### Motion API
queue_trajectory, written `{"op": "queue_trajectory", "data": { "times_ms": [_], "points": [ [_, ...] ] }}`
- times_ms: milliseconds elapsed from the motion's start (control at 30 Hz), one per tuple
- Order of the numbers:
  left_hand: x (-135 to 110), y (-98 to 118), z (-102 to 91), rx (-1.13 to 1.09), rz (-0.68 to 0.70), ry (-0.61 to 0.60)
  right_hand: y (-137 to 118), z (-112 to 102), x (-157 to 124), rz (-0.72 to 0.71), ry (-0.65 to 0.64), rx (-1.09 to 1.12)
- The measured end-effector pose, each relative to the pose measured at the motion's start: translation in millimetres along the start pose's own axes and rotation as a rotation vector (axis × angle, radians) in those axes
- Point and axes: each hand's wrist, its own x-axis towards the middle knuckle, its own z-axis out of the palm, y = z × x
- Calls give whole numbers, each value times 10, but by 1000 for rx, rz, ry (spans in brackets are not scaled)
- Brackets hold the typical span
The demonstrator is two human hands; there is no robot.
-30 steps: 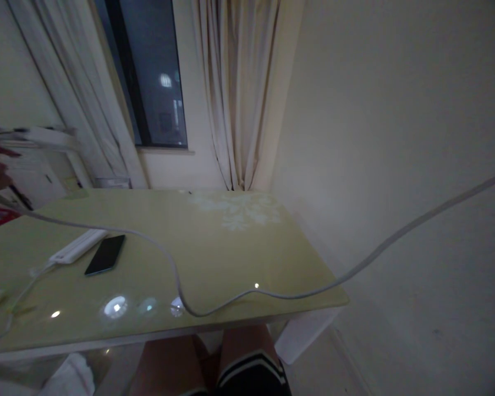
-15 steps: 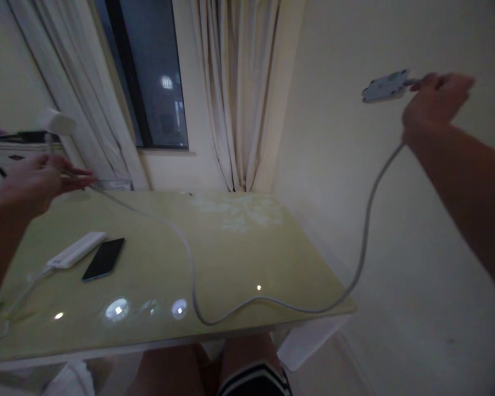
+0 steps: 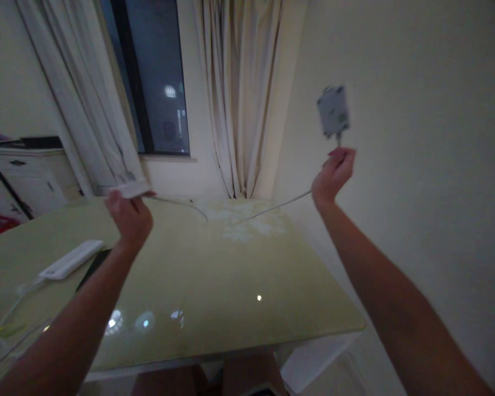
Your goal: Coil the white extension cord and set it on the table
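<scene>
My left hand (image 3: 131, 219) is closed at the left end of a thin pale cable (image 3: 281, 204), beside a white plug-like block (image 3: 132, 188). Whether the fingers grip the block or the cable at its base is hard to see. Off to the right, my right hand (image 3: 334, 171) is raised and closed round the cable just under a square whitish block (image 3: 334, 111) with dark corners. That block stands up above the fist, slightly blurred. Between the hands the cable sags over the far part of the table.
The glossy yellow-green table (image 3: 214, 275) spans the front. On its left lie a white power strip (image 3: 72, 259) with a cord and a dark phone (image 3: 93, 269), partly behind my left forearm. Curtains (image 3: 247, 99), a window (image 3: 159, 77) and a white cabinet (image 3: 33, 176) stand beyond; a wall closes the right.
Both hands have come inward, the right one also lower. The square block has swung from sideways to upright. The cable's slack has moved from the table's front edge toward its far side.
</scene>
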Motion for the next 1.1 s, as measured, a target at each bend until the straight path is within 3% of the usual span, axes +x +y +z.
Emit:
{"op": "queue_trajectory", "data": {
  "times_ms": [133,167,233,333,400,467,667,800,967,1100],
  "points": [
    [-903,75,547,-137,-55,-108,-166,-136,-1663,241,-378,18],
    [-1104,127,671,-283,-127,-149,-189,-180,-1982,289,-458,23],
    [-1435,246,883,-580,-317,-208,-217,-244,-2486,397,-562,58],
    [-1767,393,1091,-910,-547,-305,-232,-263,-2958,584,-633,112],
    [-1910,431,1144,-1008,-605,-406,-230,-243,-3126,678,-689,161],
    [-1998,420,1131,-1005,-570,-521,-221,-218,-3206,736,-739,216],
    [-1951,332,945,-592,-75,-854,-226,-199,-3194,843,-829,444],
    [-1849,327,907,-405,139,-1047,-275,-251,-3174,907,-891,720],
    [-1782,310,865,73,338,-1048,-301,-306,-3210,898,-957,800],
    [-1768,336,797,174,400,-1069,-314,-275,-3240,993,-902,723]
  ]
}}
